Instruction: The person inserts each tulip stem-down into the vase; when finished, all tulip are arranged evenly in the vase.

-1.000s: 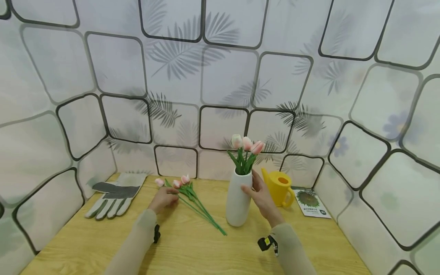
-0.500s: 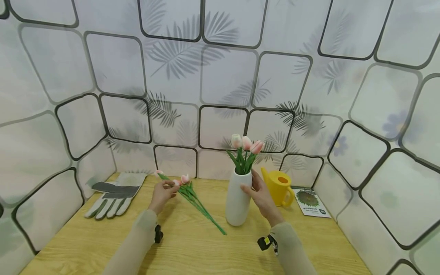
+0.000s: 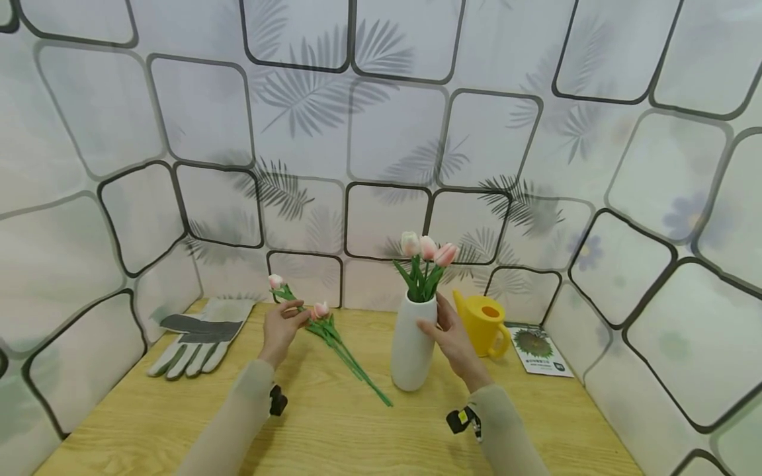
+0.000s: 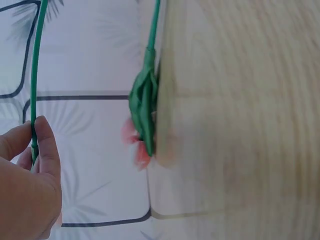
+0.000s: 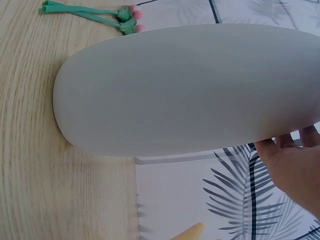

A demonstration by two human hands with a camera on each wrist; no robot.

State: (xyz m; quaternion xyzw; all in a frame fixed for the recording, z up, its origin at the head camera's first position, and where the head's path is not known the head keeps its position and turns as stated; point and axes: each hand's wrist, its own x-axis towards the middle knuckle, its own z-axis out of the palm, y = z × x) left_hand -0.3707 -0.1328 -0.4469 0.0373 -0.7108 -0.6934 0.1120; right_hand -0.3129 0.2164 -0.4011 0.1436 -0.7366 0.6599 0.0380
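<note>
My left hand (image 3: pixel 282 334) pinches the thin green stem of a pale pink artificial tulip (image 3: pixel 276 281) between thumb and fingers; the flower points up and away to the left. In the left wrist view the stem (image 4: pixel 34 85) runs straight through the fingertips. More pink tulips (image 3: pixel 321 311) lie on the table beside that hand, their stems slanting towards the front. My right hand (image 3: pixel 454 340) grips the upper right side of a tall white vase (image 3: pixel 411 350), which stands upright. Three pink and white tulips (image 3: pixel 427 248) with green leaves rise from its mouth.
A yellow watering can (image 3: pixel 481 324) stands just right of the vase. Behind it to the right lies a packet with a sunflower picture (image 3: pixel 540 352). A grey and white work glove (image 3: pixel 205 337) lies at the left. Patterned cloth walls (image 3: pixel 387 221) enclose the wooden table (image 3: pixel 357 439).
My left hand has picked one tulip off the table and raised it, its flower moving upward in view. The right hand and vase have stayed in place.
</note>
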